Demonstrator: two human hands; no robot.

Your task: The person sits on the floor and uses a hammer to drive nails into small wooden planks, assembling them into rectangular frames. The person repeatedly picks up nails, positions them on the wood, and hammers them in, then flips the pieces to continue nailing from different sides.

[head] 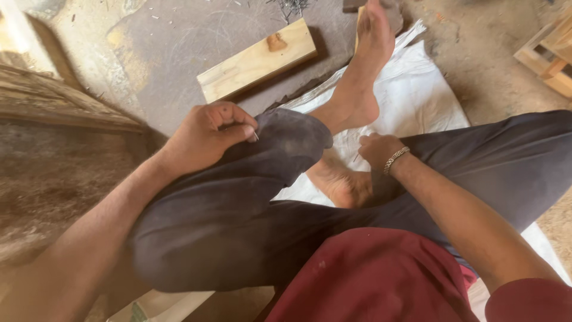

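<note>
A white sack covers the floor under the seated person's legs; a wooden block lies beyond. The left hand rests on the raised knee, grip pinched on a small nail. The right hand, wearing a bracelet, pinches another thin nail near the foot.

Right hand's fingers behind the knee

Rough pale wood block, matt cloth trousers
</note>
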